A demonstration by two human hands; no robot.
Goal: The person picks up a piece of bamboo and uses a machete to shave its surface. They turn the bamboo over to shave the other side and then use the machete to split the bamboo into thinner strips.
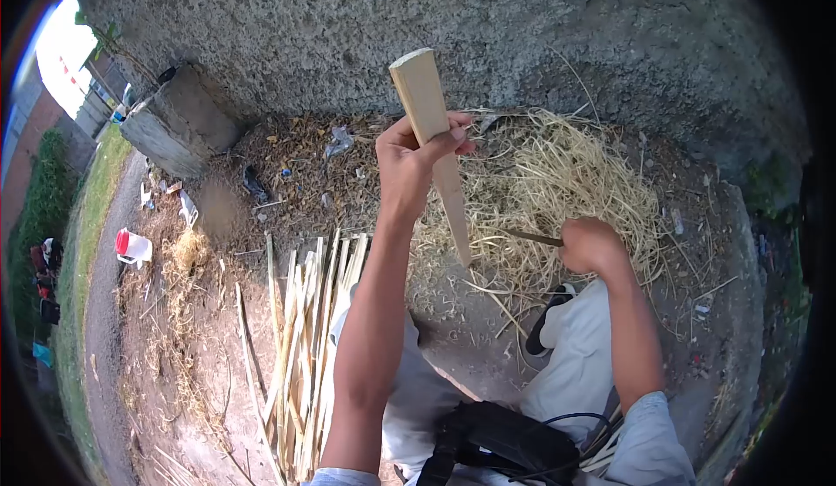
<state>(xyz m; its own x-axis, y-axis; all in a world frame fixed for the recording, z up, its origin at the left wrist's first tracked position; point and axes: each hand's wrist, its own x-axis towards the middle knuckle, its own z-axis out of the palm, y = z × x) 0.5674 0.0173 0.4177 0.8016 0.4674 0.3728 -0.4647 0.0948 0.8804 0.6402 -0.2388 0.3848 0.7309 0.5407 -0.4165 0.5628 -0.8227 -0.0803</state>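
Note:
My left hand [411, 165] is closed around a pale, flat bamboo slat [420, 90], raised in front of the wall. The slat's wide end points up, and its narrow end slants down toward the ground. In my right hand [592, 246], closed as a fist, is a knife [533, 237] with a thin dark blade pointing left. The blade is apart from the slat, to the right of its lower tip. Behind both hands lies a heap of curly bamboo shavings [583, 177]. The knife's handle is hidden inside my fist.
Several long bamboo strips [300, 347] lie on the ground left of my legs. A rough grey wall [557, 33] rises ahead, with a concrete block [178, 124] at its left. A red-lidded white container [133, 247] stands farther left. A black bag [496, 442] is at my lap.

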